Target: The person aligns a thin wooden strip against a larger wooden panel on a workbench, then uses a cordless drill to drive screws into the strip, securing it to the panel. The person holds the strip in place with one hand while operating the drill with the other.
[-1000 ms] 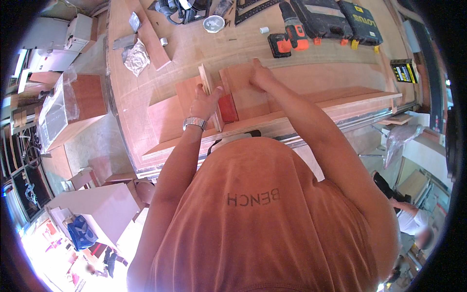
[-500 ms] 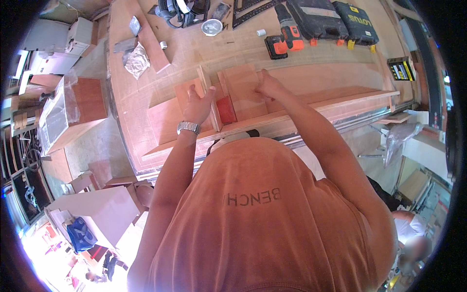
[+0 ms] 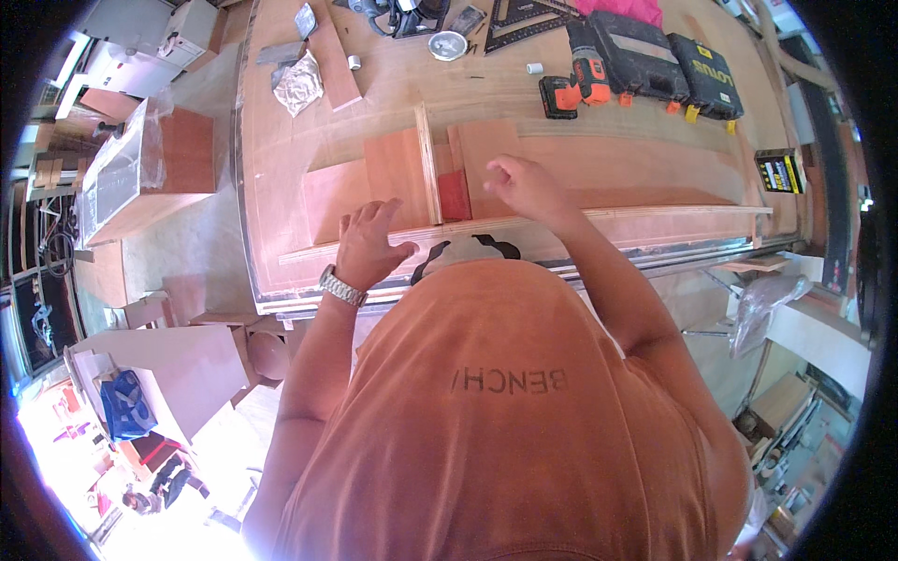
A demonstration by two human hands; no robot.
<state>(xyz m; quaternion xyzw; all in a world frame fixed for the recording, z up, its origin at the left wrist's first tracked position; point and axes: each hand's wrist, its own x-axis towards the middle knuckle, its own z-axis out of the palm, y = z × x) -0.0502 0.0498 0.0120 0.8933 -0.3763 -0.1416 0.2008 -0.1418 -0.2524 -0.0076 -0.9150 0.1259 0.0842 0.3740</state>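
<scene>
My left hand (image 3: 369,245), with a watch at the wrist, hovers over the near plywood edge with its fingers spread and nothing in it. My right hand (image 3: 535,194) is above the boards, right of a red block (image 3: 455,196); its fingers are loosely curled, with a gap between thumb and forefinger and nothing visible between them. A narrow plywood strip (image 3: 427,154) stands on edge between a square brown wooden panel (image 3: 393,164) and the red block. Another wooden panel (image 3: 486,140) lies right of the block. A long plywood board (image 3: 645,213) runs along the near side.
On the worktable (image 3: 402,89) are an orange and black cordless drill (image 3: 577,82), dark tool cases (image 3: 636,61), a black speed square (image 3: 524,26), a round tin lid (image 3: 448,45), a loose wooden strip (image 3: 339,65) and crumpled foil (image 3: 299,84). A small box (image 3: 779,172) lies at the right.
Both hands have come away from the wooden pieces. My left hand has moved back toward me and off the upright strip; my right has lifted from the right panel. The view has shifted.
</scene>
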